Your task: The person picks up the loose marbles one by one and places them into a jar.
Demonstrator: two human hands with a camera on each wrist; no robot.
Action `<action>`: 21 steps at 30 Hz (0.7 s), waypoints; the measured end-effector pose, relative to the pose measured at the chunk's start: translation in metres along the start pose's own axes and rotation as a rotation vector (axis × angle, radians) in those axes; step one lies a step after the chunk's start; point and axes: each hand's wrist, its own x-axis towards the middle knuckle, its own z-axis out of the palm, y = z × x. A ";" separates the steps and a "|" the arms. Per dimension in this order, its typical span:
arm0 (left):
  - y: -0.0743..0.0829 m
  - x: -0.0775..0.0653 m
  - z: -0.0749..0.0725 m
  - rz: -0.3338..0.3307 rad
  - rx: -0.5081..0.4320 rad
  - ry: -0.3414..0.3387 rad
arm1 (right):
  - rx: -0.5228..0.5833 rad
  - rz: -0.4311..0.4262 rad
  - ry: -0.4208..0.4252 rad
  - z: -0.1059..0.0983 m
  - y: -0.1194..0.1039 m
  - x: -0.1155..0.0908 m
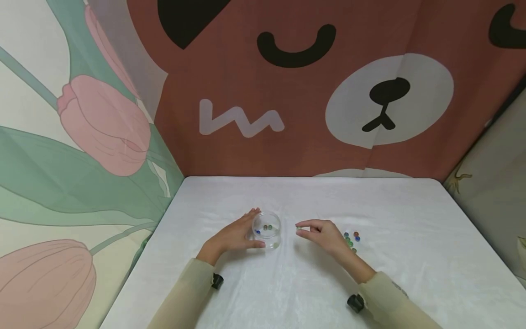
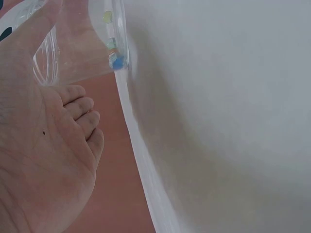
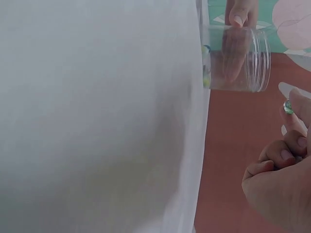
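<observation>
A clear lidless jar (image 1: 272, 235) stands upright on the white table, with several marbles at its bottom, among them a blue marble (image 2: 117, 61). My left hand (image 1: 236, 235) holds the jar from the left, thumb on the near side and fingers on the far side. To the right of the jar and apart from it, my right hand (image 1: 322, 233) pinches a greenish glass marble (image 3: 288, 107) between thumb and index fingertip, above the jar's rim height. The other right fingers are curled in. Beyond the right wrist lie several loose marbles, including a green marble (image 1: 350, 244).
A white cloth covers the table (image 1: 411, 237). At its back edge hangs a brown curtain (image 1: 296, 155) with a bear face, and a tulip-patterned one (image 1: 102, 123) hangs at the left. Each wrist wears a small black camera (image 1: 355, 303).
</observation>
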 end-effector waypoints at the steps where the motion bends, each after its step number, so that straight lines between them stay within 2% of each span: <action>1: 0.000 0.000 0.000 0.000 -0.001 0.000 | 0.002 0.000 -0.001 0.002 -0.001 0.001; 14: 0.000 -0.001 -0.001 0.011 -0.016 0.014 | 0.025 -0.058 0.010 0.025 -0.014 0.015; 21: -0.001 0.000 0.002 0.012 -0.022 0.021 | 0.081 -0.087 -0.006 0.036 -0.021 0.022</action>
